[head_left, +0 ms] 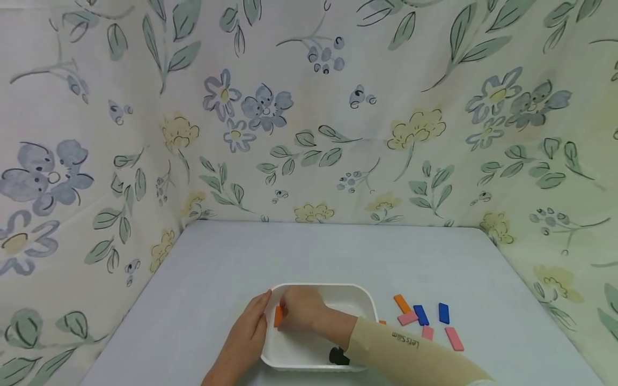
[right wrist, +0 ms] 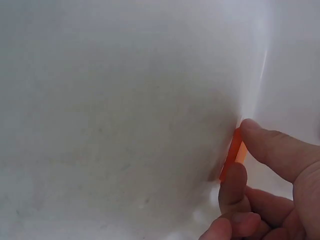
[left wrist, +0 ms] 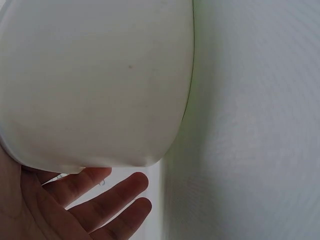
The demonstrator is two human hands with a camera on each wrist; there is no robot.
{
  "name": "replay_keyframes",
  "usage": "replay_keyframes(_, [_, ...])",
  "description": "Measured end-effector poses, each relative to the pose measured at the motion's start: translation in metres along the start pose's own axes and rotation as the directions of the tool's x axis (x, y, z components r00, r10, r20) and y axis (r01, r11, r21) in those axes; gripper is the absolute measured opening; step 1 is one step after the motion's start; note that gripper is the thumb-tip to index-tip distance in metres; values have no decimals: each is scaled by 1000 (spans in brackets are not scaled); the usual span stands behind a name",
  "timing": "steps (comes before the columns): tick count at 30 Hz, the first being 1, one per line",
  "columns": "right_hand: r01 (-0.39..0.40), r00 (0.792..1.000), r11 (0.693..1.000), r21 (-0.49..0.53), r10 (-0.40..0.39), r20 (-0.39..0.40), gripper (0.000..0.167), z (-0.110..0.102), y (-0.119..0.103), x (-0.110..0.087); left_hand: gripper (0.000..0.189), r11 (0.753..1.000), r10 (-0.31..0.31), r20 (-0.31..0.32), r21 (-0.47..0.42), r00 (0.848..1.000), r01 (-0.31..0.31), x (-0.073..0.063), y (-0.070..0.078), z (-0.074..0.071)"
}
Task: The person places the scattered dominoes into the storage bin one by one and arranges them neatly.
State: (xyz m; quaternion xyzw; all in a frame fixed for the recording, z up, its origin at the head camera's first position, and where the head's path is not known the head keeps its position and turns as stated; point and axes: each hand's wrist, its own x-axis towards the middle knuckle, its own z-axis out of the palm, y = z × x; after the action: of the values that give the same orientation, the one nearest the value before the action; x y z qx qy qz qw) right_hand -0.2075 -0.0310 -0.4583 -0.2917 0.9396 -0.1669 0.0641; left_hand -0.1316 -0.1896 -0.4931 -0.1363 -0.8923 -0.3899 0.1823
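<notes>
A white rectangular tray [head_left: 316,366] lies on the table in front of me. My right hand [head_left: 303,311] reaches inside it and pinches an orange domino-like block [head_left: 278,317] between thumb and finger, at the tray's left inner wall. In the right wrist view, thumb and fingertip press the narrow orange block [right wrist: 232,156] close to that wall. My left hand [head_left: 246,335] rests along the tray's left outer side. In the left wrist view its fingers [left wrist: 112,200] stretch out fairly straight beside the tray's wall [left wrist: 100,100]; the thumb is hidden there.
Right of the tray lie several flat blocks: an orange block [head_left: 402,304], a blue block [head_left: 443,313] and a pink block [head_left: 454,339] among them. A black object [head_left: 338,356] shows under the right wrist. Floral cloth [head_left: 314,161] hangs round the table.
</notes>
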Motion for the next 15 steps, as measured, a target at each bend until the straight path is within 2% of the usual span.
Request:
replay_keyframes(8, [-2, 1000, 1000, -15, 2, 2, 31, 1, 1, -4, 48, 1000, 3, -7, -3, 1000, -3, -1, 2, 2])
replay_keyframes(15, [-16, 1000, 1000, -25, 16, -1, 26, -4, 2, -6, 48, 1000, -27, 13, -2, 1000, 27, 0, 3, 0])
